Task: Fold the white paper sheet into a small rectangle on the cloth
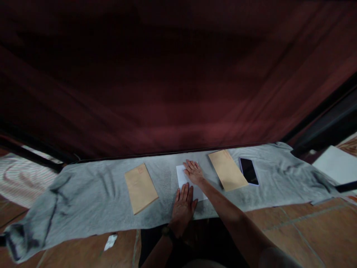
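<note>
A white sheet of paper (pixel 199 194), perhaps folded, lies on the grey cloth in front of me. My left hand (pixel 184 204) rests flat on its near left part, fingers stretched out. Farther up the sheet, my right hand (pixel 193 172) presses down with its palm low and fingers spread. Both hands cover much of the paper. A brown envelope (pixel 141 188) lies to the left of my hands. To their right is another stack of brown envelopes (pixel 228 170), with a dark edge of something showing beneath its left side.
A phone (pixel 249 171) in a pale purple case lies right of the envelopes. The grey cloth (pixel 92 193) covers a long narrow surface against a dark red panel (pixel 178 93). A crumpled white scrap (pixel 111 242) is on the tiled floor. A white flat object (pixel 338 163) stands at far right.
</note>
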A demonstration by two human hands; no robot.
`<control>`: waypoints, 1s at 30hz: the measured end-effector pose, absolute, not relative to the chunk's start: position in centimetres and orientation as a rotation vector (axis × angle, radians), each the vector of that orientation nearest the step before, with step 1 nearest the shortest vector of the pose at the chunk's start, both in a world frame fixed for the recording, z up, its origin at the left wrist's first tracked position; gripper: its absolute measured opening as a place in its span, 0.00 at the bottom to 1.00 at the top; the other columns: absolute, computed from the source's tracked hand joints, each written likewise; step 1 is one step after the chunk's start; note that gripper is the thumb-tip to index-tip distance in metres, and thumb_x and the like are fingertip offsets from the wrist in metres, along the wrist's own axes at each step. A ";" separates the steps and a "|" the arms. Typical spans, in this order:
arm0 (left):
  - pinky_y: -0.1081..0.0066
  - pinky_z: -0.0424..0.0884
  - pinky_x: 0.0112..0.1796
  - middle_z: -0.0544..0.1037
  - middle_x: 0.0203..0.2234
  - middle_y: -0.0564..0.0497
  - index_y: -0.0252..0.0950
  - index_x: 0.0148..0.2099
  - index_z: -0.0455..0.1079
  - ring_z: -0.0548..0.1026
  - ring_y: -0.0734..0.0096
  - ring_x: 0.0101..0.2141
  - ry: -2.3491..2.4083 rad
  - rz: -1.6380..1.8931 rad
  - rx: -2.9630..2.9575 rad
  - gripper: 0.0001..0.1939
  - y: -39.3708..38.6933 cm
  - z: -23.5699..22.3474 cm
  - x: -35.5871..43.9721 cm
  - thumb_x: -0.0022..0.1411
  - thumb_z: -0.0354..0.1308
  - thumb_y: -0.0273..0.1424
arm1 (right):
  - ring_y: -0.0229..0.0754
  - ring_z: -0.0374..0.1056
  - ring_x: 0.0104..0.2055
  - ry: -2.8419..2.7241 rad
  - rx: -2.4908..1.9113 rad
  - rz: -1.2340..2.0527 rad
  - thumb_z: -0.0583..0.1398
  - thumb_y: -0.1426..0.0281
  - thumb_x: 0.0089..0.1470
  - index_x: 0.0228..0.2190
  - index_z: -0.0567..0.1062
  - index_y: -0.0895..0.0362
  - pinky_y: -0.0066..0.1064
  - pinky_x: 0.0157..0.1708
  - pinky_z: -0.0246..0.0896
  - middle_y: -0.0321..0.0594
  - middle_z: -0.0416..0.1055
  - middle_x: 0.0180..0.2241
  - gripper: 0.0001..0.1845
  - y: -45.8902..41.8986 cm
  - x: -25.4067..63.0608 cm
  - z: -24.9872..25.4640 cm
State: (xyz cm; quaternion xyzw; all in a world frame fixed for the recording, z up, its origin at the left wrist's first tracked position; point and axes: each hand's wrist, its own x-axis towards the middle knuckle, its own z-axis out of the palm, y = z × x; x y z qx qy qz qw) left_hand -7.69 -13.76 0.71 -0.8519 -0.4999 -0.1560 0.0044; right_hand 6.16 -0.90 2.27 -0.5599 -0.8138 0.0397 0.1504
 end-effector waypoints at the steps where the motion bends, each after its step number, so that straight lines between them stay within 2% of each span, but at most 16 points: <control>1: 0.49 0.57 0.62 0.60 0.66 0.41 0.36 0.69 0.54 0.55 0.56 0.67 -1.564 -0.487 -2.675 0.28 -13.8 0.8 -7.7 0.71 0.47 0.39 | 0.51 0.58 0.64 -2.323 -1.616 0.109 0.57 0.60 0.65 0.58 0.68 0.51 0.52 0.64 0.49 0.45 0.60 0.64 0.22 -1.1 6.4 2.5; 4: 0.49 0.56 0.63 0.60 0.67 0.41 0.36 0.69 0.55 0.54 0.55 0.67 -1.575 -0.479 -2.710 0.29 -13.7 1.1 -7.9 0.71 0.48 0.40 | 0.51 0.61 0.61 -2.299 -1.621 0.092 0.59 0.59 0.64 0.56 0.70 0.53 0.54 0.61 0.55 0.46 0.62 0.62 0.22 -2.6 7.5 2.7; 8: 0.49 0.55 0.64 0.60 0.66 0.40 0.34 0.68 0.56 0.56 0.55 0.67 -1.612 -0.516 -2.795 0.29 -14.0 1.1 -8.5 0.69 0.49 0.38 | 0.49 0.56 0.66 -2.337 -1.586 0.077 0.52 0.66 0.67 0.61 0.66 0.55 0.49 0.64 0.52 0.47 0.61 0.64 0.23 -7.3 9.2 1.7; 10: 0.51 0.57 0.63 0.60 0.66 0.40 0.34 0.68 0.57 0.56 0.55 0.66 -1.676 -0.597 -2.832 0.28 -14.4 0.8 -8.6 0.68 0.50 0.37 | 0.49 0.54 0.67 -2.339 -1.506 0.070 0.50 0.67 0.67 0.63 0.62 0.56 0.50 0.64 0.52 0.48 0.59 0.65 0.25 -10.4 10.2 0.8; 13: 0.55 0.62 0.61 0.57 0.68 0.38 0.32 0.67 0.57 0.58 0.54 0.66 -2.016 -0.856 -2.729 0.28 -14.6 0.2 -8.4 0.68 0.49 0.35 | 0.51 0.56 0.67 -2.288 -1.471 0.054 0.51 0.67 0.66 0.65 0.59 0.55 0.51 0.63 0.53 0.48 0.57 0.66 0.27 -14.3 11.4 -0.2; 15: 0.56 0.65 0.59 0.59 0.67 0.36 0.32 0.66 0.58 0.61 0.53 0.64 -2.346 -1.089 -2.554 0.28 -14.2 -0.1 -8.1 0.67 0.49 0.34 | 0.51 0.56 0.66 -2.280 -1.478 0.034 0.52 0.68 0.66 0.66 0.57 0.55 0.52 0.64 0.54 0.48 0.56 0.66 0.29 -15.8 11.7 -0.3; 17: 0.56 0.68 0.57 0.65 0.62 0.35 0.31 0.64 0.59 0.66 0.52 0.61 -2.581 -1.261 -2.392 0.28 -13.3 -0.3 -7.9 0.64 0.51 0.33 | 0.52 0.56 0.66 -2.281 -1.481 0.018 0.52 0.67 0.66 0.66 0.55 0.56 0.51 0.64 0.54 0.49 0.56 0.66 0.30 -16.5 11.7 -0.2; 20: 0.55 0.71 0.52 0.74 0.52 0.36 0.30 0.63 0.60 0.73 0.53 0.53 -2.687 -1.384 -2.260 0.30 -11.8 -0.2 -8.0 0.59 0.55 0.31 | 0.53 0.57 0.66 -2.282 -1.466 0.005 0.54 0.64 0.65 0.67 0.55 0.57 0.51 0.64 0.53 0.49 0.56 0.66 0.32 -16.4 11.7 -0.1; 25: 0.58 0.74 0.45 0.77 0.37 0.47 0.33 0.60 0.62 0.76 0.60 0.39 -2.771 -1.512 -2.162 0.31 -11.1 0.1 -8.3 0.52 0.57 0.28 | 0.55 0.56 0.66 -2.317 -1.451 -0.005 0.56 0.61 0.64 0.66 0.56 0.57 0.53 0.64 0.52 0.50 0.56 0.66 0.34 -16.3 11.9 -0.1; 30: 0.60 0.74 0.43 0.75 0.47 0.42 0.36 0.60 0.63 0.76 0.57 0.45 -2.853 -1.757 -1.966 0.31 -12.9 -0.4 -8.2 0.52 0.58 0.30 | 0.56 0.55 0.66 -2.344 -1.443 0.008 0.57 0.62 0.62 0.66 0.57 0.57 0.52 0.64 0.53 0.50 0.54 0.67 0.34 -16.5 12.0 0.2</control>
